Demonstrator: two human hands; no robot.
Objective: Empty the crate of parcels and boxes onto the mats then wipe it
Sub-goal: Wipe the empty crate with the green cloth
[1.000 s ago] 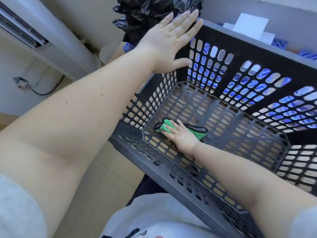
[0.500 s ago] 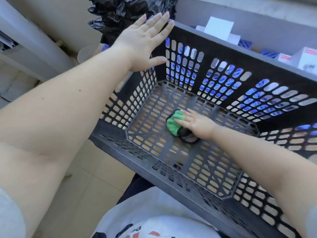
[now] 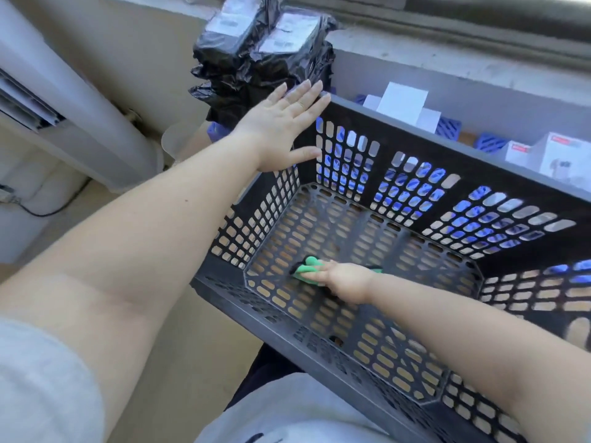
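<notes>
The right hand (image 3: 339, 278) has swept the green cloth (image 3: 308, 266) back left over the empty crate (image 3: 415, 132) floor, fingers pressing flat; the open left hand (image 3: 284, 123) steadies the corner, so wiping continues.

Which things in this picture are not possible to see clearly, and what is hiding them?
- Cloth, head view: mostly under the right hand; its full shape is hidden.
- Boxes behind the crate: the far wall covers their lower parts; print too small to read.
- Parcels: labels blurred.
- Crate's right end: cut off by the frame edge.
- Mats: seen only through the wall holes.
</notes>
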